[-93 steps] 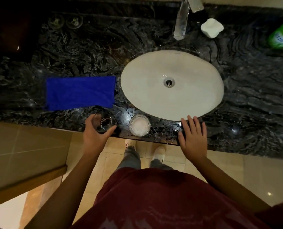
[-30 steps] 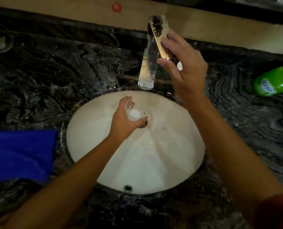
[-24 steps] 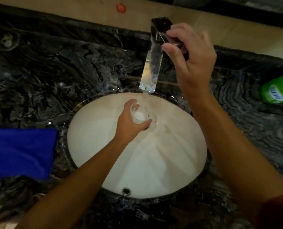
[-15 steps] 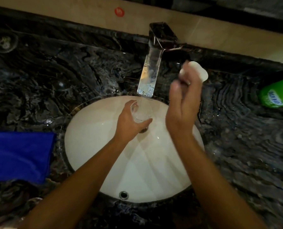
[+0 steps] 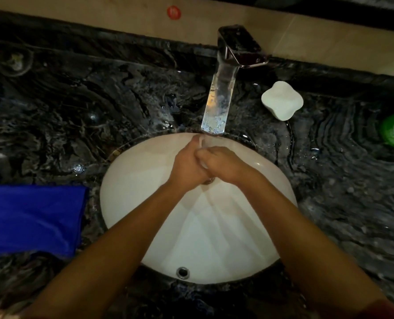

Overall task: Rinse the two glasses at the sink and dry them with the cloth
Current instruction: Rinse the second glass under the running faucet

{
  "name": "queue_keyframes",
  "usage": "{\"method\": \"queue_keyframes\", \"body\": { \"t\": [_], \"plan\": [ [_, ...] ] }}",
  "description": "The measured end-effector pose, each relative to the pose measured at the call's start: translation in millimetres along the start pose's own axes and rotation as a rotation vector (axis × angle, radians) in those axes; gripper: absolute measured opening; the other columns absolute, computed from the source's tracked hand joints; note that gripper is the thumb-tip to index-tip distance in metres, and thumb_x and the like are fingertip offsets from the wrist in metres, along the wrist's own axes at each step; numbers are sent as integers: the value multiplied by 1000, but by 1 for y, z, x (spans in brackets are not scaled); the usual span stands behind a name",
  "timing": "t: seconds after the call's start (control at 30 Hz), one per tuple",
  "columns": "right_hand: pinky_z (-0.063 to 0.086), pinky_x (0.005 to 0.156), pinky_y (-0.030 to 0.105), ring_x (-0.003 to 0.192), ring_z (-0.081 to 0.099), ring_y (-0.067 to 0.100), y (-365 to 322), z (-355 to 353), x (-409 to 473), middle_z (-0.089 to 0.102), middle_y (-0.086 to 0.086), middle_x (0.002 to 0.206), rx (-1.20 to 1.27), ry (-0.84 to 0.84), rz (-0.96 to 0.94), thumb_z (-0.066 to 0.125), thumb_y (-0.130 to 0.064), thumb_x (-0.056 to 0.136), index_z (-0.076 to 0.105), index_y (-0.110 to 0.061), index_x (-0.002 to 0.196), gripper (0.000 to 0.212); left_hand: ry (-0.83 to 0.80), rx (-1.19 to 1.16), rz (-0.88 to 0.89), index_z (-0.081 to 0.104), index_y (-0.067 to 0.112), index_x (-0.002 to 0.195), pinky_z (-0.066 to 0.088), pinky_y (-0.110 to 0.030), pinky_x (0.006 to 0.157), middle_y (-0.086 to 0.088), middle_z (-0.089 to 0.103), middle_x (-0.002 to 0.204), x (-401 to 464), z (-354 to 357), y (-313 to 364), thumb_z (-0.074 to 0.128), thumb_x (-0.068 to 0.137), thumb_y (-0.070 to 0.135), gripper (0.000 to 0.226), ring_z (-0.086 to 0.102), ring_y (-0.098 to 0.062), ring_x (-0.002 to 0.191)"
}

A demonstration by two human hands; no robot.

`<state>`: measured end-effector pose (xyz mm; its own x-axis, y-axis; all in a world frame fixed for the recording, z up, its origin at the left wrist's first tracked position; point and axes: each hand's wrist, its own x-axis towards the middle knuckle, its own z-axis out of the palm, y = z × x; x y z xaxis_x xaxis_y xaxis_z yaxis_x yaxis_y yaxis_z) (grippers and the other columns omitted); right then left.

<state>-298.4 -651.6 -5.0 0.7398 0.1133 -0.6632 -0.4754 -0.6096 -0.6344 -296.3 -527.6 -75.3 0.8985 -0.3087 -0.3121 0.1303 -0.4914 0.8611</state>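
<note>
Both the left hand [image 5: 188,165] and right hand [image 5: 223,163] curl round the glass [image 5: 204,146], its mouth tipped up toward the tap [image 5: 216,107] just above

Dim, perhaps overhead-lit; edges warped.

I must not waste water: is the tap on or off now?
On. Water falls from the tap spout onto the glass held by both hands.

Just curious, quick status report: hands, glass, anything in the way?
Left hand and right hand both holding glass under tap. Water running. Nothing blocking.
</note>
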Motion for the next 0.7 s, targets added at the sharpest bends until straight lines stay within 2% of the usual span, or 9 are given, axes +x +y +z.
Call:
{"method": "queue_keyframes", "body": {
  "t": [0.07, 0.13, 0.23, 0.33, 0.43, 0.5, 0.6, 0.63, 0.7],
  "plan": [
    [54, 88, 47, 95, 69, 29, -1, -1, 0, 74, 15, 104, 49, -71, 32, 47, -43, 90, 72, -5, 99, 46, -29, 73, 52, 50, 13, 133, 52, -17, 79, 11, 69, 104, 4, -9, -5, 80, 69, 48, 79, 69, -13, 95],
    [50, 74, 41, 80, 66, 24, 4, 2, 5, 75, 15, 93, 107, -98, 48, 50, -44, 78, 71, -4, 89, 47, -50, 113, 32, 45, 13, 143, 48, -14, 84, 10, 63, 118, 3, -16, -5, 89, 69, 35, 89, 64, -11, 104],
    [45, 63, 29, 66, 63, 14, 14, 7, 10, 70, 4, 75, 307, 25, 3, 61, -30, 83, 74, -16, 79, 20, -31, 33, -41, 50, 19, 137, 54, -19, 80, 10, 66, 109, -3, -13, 2, 85, 60, 36, 87, 67, -11, 97],
    [52, 70, 29, 72, 68, 11, 21, 11, 20, 75, 4, 78, 526, 246, -64, 68, -21, 93, 78, -16, 83, 15, 22, 6, -98, 54, 25, 119, 56, -27, 86, 8, 67, 109, -6, -10, 19, 75, 56, 52, 71, 67, -10, 97],
    [57, 78, 41, 75, 69, 17, 21, 15, 27, 76, 18, 84, 563, 290, -74, 70, -25, 90, 77, -11, 82, 17, 9, -7, -132, 56, 21, 117, 54, -28, 85, 7, 65, 106, -3, -17, 27, 70, 54, 55, 72, 65, -12, 95],
    [57, 79, 40, 73, 70, 17, 19, 17, 25, 76, 14, 80, 612, 305, -71, 69, -27, 89, 77, -14, 82, 17, -81, -219, -250, 61, 13, 115, 55, -35, 83, 0, 69, 102, 3, -24, 21, 74, 64, 41, 60, 67, -17, 91],
    [57, 71, 33, 67, 72, 14, 18, 18, 19, 76, 4, 71, 671, 334, -20, 67, -30, 93, 77, -13, 76, 26, -387, -638, -420, 65, 8, 108, 56, -41, 73, -17, 66, 92, 4, -24, 17, 65, 89, 29, 29, 65, -32, 82],
    [56, 64, 28, 63, 71, 12, 17, 19, 18, 75, 2, 66, 695, 359, -1, 64, -27, 95, 75, -10, 74, 29, -458, -728, -453, 66, 10, 108, 56, -41, 72, -17, 64, 92, 3, -22, 18, 62, 93, 34, 28, 64, -32, 82],
    [49, 55, 23, 53, 64, 8, 15, 24, 18, 69, -2, 56, 809, 486, 69, 59, -18, 97, 67, -14, 64, 35, -535, -894, -523, 70, 16, 111, 55, -41, 77, -11, 66, 97, 3, -17, 21, 56, 96, 53, 42, 64, -28, 85]
  ]
}}
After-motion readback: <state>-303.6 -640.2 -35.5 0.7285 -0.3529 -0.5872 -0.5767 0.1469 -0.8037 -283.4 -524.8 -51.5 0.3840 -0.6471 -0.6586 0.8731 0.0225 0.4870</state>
